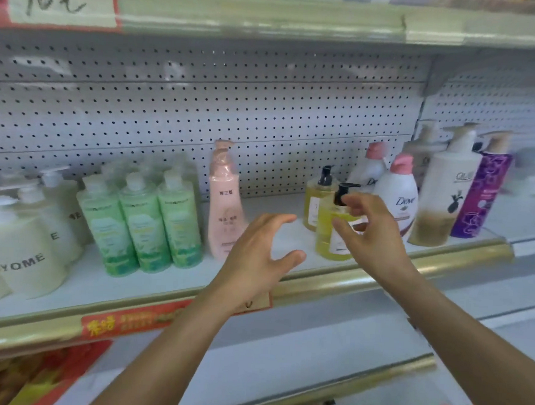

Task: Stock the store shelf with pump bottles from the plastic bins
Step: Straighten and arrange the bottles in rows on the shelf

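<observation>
On shelf (289,235), 1 o'clock of left hand (258,252): yellow pump bottle (328,234), upright, near front edge; right hand (372,232) just before it. Both grips spread, empty. Likely heavy, rigid, slick; take round body, not pump head

Readable labels on the shelf goods

A tag (60,5) on the upper shelf edge reads "10元"; the white pump bottle (22,250) at left shows "YOME"; the white pink-capped bottle (398,197) reads "Dove"; the tall white bottle (448,194) shows "OL", rest blurred.
</observation>
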`<action>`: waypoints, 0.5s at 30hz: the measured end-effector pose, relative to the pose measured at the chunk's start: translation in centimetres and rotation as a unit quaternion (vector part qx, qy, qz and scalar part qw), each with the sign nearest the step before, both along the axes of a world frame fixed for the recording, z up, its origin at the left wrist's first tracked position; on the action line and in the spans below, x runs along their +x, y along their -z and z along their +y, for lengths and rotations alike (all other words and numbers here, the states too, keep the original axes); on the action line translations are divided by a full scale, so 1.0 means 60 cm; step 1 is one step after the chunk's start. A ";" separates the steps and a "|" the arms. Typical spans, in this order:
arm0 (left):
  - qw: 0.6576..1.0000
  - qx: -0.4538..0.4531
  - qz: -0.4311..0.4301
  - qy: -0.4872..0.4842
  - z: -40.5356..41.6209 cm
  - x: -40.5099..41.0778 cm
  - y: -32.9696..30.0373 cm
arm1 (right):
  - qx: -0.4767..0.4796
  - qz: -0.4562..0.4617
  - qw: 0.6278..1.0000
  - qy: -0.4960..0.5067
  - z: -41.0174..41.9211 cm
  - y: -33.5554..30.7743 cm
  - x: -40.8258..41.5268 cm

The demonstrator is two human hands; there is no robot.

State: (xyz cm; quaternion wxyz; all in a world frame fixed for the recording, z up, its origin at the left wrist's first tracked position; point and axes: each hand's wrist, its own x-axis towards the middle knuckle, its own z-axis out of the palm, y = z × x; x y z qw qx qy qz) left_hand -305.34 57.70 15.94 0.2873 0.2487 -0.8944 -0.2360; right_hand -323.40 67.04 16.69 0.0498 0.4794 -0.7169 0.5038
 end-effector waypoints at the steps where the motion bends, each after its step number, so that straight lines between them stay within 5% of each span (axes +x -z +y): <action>1: 0.999 0.036 0.011 -0.009 0.006 -0.018 0.005 | 0.027 -0.016 1.000 -0.004 0.010 0.003 -0.018; 7: 0.987 0.148 0.026 -0.057 0.028 -0.143 0.025 | 0.174 -0.074 0.981 -0.049 0.028 0.010 -0.100; 15: 0.974 0.196 0.045 -0.100 0.006 -0.247 0.036 | 0.171 -0.153 0.967 -0.113 0.005 0.013 -0.130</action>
